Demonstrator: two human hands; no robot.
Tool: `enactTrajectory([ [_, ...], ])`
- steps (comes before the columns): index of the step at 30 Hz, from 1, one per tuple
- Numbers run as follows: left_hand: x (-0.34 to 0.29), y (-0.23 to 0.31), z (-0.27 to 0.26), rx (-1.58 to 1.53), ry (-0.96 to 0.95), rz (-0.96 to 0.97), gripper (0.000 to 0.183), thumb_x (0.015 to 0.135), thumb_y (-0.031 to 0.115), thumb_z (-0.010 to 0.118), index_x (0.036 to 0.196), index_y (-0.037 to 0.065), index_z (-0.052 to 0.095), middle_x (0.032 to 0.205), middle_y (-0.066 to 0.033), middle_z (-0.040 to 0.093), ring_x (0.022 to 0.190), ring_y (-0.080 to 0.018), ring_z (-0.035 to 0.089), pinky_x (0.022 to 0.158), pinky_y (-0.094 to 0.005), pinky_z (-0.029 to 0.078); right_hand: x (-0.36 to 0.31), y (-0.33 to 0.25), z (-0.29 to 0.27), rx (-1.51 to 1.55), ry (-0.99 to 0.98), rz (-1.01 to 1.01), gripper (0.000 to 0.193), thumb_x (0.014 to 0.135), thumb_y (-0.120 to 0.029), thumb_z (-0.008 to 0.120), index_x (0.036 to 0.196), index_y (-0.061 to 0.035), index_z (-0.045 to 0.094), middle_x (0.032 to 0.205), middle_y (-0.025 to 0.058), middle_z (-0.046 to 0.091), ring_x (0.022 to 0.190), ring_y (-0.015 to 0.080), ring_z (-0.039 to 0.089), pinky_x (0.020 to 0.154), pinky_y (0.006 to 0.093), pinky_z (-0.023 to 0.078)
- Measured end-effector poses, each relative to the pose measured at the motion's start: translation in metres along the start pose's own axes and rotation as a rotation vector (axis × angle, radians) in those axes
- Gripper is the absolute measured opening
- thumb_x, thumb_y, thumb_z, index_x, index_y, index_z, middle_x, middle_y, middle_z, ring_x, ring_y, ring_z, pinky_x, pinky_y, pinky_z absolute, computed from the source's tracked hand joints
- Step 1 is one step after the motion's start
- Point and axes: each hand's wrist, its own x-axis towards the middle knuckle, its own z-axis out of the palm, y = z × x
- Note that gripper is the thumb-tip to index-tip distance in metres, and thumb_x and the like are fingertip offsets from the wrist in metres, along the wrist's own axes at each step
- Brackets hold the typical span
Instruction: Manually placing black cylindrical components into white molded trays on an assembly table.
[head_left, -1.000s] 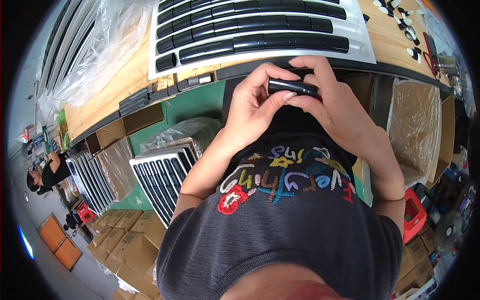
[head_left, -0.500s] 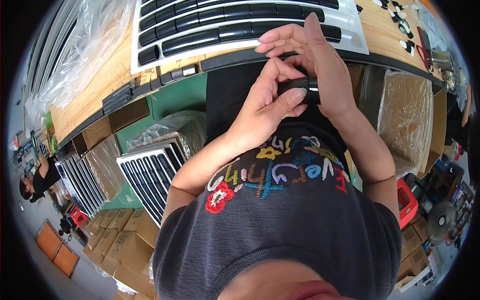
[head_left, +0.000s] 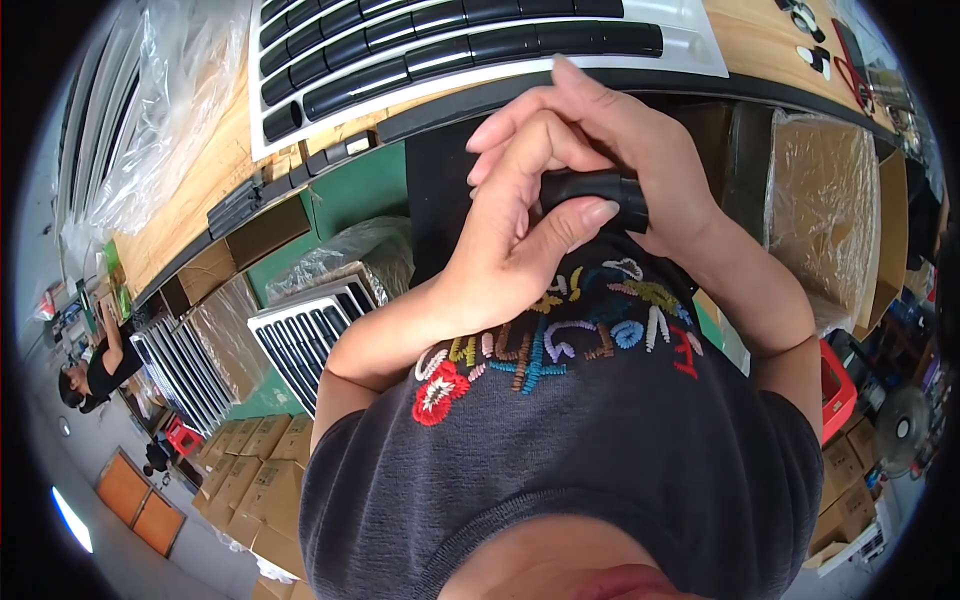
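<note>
- The desk (head_left: 205, 178) curves across the top; its dark edge strip (head_left: 450, 108) bends down toward both sides, and wood shows between the plastic and the tray's left side, and again beyond the tray's right side
- The stack of cartons (head_left: 250, 490) stands low at the left, well apart from the hands; on the right a plastic-wrapped box (head_left: 820, 220) sits below the desk's edge, near the right forearm
- The white tray (head_left: 692, 48) lies close to the desk's near edge, with rows of black cylinders; the nearest row has a narrow gap near its left end and bare white tray at its right end
- The clear plastic sheet (head_left: 165, 130) is bunched on the desk, left of the tray
- The right hand (head_left: 665, 165) is cupped from the right, palm against the held piece; its fingers are outstretched past the left hand, and one overlaps the dark edge in this view
- The left hand (head_left: 505, 230) has its fingers curled round the piece, gripping it, thumb along the near side
- The held black cylinder (head_left: 583, 187) is between the two palms, in front of the shirt, on the person's side of the desk's edge; its left end is hidden by fingers
- Red-handled scissors (head_left: 853, 88) lie at the desk's far right
</note>
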Motion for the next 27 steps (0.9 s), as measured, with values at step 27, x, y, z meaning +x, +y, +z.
enactTrajectory([
  [27, 0.022, -0.007, 0.001, -0.066, -0.035, -0.036, 0.019, 0.095, -0.002, 0.059, 0.112, 0.002, 0.05, 0.099, -0.0036, 0.057, 0.082, -0.0061, 0.055, 0.073, -0.0201, 0.046, 0.004, -0.017, -0.016, -0.073, 0.21, -0.166, 0.07, 0.107, -0.05, 0.018, 0.113, 0.0047, 0.061, 0.108, 0.0171, 0.069, 0.103, 0.0225, 0.066, 0.095, 0.0321, 0.048],
])
